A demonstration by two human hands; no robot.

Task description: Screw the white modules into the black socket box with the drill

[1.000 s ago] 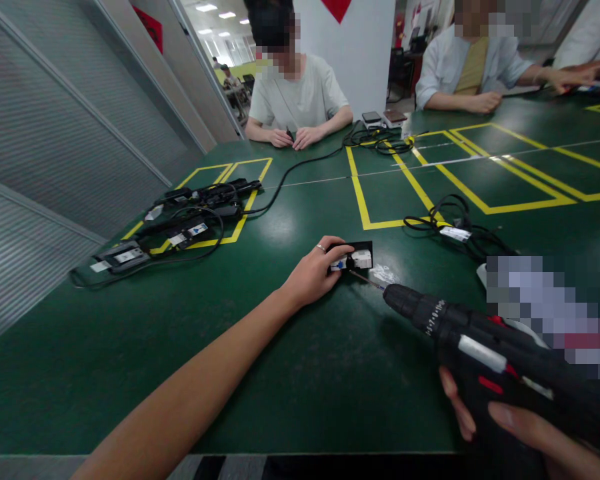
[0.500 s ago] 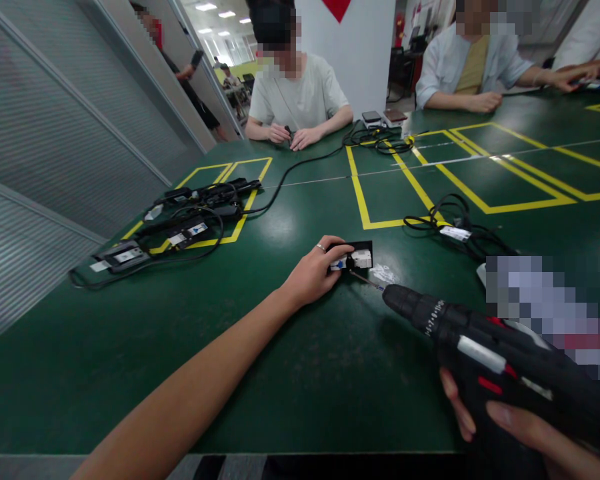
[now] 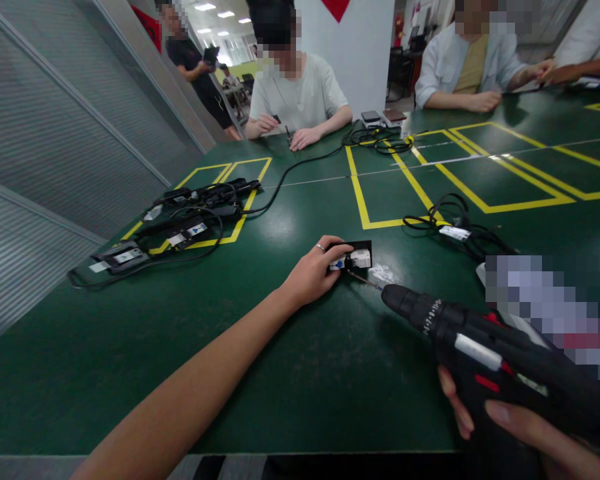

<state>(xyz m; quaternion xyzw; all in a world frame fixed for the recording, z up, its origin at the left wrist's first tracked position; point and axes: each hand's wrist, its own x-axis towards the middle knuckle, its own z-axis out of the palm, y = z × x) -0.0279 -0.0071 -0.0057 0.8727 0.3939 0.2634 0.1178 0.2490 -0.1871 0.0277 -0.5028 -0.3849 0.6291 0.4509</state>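
My left hand (image 3: 323, 270), with a ring on one finger, is closed on a small black box with white labels (image 3: 361, 259) and keeps it on the green table. Its exact kind is not clear. Around the handle of a black cordless drill (image 3: 473, 350) my right hand (image 3: 525, 427) is wrapped. The drill's long thin bit (image 3: 365, 280) points up and left, its tip at the near side of the labelled box. Whether the tip touches a screw is too small to tell.
Black adapters with cables (image 3: 195, 223) lie in a yellow-taped area at left. A bundled black cable (image 3: 457, 230) lies right of centre. A pale, blurred-out object (image 3: 545, 307) sits beside the drill. Across the green table (image 3: 300, 373), a person in a pale shirt (image 3: 300, 93) handles small parts.
My hands, the drill and the labelled box stay almost in place. The person opposite has lifted one hand with a small dark part. A person in the background has moved right, into fuller view.
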